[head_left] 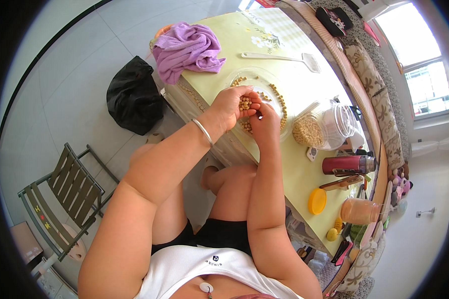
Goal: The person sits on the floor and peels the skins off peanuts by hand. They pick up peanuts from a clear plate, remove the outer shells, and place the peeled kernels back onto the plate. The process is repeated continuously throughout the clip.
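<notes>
- Many beans [245,103] sit in the palm of the left hand [229,110], above the plate [263,85]; more lie loose on the plate, mostly in a broken ring near its rim.
- The left fingers curl into a cup around the handful.
- The right fingers are drawn in narrow, close against the left fingertips over the plate; whether they pinch a bean, one cannot tell.
- Each bean looks small, round, light and hard, so it likely rolls readily and stands firm handling without crushing.
- A single bean seems best taken between thumb and fingertip, across its middle; a handful calls for a closed cup, or beans may slip through the gaps.
- The right hand [268,122] screens part of the plate's near side.
- Right of the plate stands a clear jar [329,124] with paler beans inside; nearer than the jar are a red flask [340,165] and a yellow lid [317,201].
- Beyond the plate lies a white turner [284,58]; to its left, a purple towel [192,50].
</notes>
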Demonstrator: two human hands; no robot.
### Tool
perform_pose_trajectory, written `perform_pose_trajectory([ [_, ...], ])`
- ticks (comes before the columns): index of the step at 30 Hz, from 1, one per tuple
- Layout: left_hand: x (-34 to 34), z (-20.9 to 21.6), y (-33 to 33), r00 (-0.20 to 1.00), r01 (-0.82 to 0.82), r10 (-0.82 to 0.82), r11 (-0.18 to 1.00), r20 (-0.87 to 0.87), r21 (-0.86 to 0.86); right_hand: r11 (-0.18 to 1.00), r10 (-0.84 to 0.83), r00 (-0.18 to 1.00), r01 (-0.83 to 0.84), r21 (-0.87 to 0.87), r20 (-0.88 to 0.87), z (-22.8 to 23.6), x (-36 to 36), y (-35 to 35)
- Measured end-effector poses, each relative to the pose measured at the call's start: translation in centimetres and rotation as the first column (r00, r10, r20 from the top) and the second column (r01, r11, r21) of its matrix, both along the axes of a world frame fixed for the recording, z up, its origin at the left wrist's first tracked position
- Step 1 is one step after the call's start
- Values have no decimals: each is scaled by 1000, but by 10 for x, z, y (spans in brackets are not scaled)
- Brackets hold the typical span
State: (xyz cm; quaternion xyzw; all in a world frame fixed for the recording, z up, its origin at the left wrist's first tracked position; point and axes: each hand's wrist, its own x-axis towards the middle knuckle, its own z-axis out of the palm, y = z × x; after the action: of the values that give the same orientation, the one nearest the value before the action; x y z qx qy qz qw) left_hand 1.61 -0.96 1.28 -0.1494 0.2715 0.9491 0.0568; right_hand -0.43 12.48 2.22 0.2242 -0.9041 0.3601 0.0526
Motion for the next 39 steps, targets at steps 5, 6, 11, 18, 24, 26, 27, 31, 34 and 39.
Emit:
perform_pose_trajectory([
  [5, 1, 0, -1, 1000, 3, -3, 1000, -4, 2, 1000, -8, 1000, 8, -7, 9, 0, 1, -1],
  [6, 1, 0, -1, 1000, 3, -3, 1000, -5, 3, 1000, -5, 1000, 5, -12, 12, 0, 1, -1],
  [11, 1, 1, 0, 1000, 2, -2, 1000, 1, -1, 999, -5, 999, 7, -52, 42, -3, -1, 1],
  [18, 1, 2, 0, 1000, 8, -7, 1000, 9, -30, 998, 12, 996, -7, -56, 93, -6, -3, 3],
  [24, 1, 1, 1, 1000, 2, -2, 999, 1, -47, 1000, 10, 992, -10, -7, 124, -4, -3, 3],
  [26, 1, 1, 1, 1000, -5, 5, 999, 0, -54, 1000, 14, 992, -14, -2, 124, -2, 0, 2],
  [27, 1, 1, 1, 1000, -6, 6, 998, -1, -55, 1000, 17, 993, -17, 3, 118, -1, 0, 2],
  [31, 0, 1, 1, 1000, -8, 8, 998, -1, -60, 1000, 23, 996, -25, 19, 85, -3, -1, 2],
  [34, 0, 1, 1, 1000, -10, 10, 998, -4, -63, 999, 33, 994, -33, -7, 104, -5, -3, 3],
  [39, 1, 2, 2, 1000, -13, 13, 997, 0, -71, 997, 52, 989, -45, -59, 136, -11, -7, 5],
])
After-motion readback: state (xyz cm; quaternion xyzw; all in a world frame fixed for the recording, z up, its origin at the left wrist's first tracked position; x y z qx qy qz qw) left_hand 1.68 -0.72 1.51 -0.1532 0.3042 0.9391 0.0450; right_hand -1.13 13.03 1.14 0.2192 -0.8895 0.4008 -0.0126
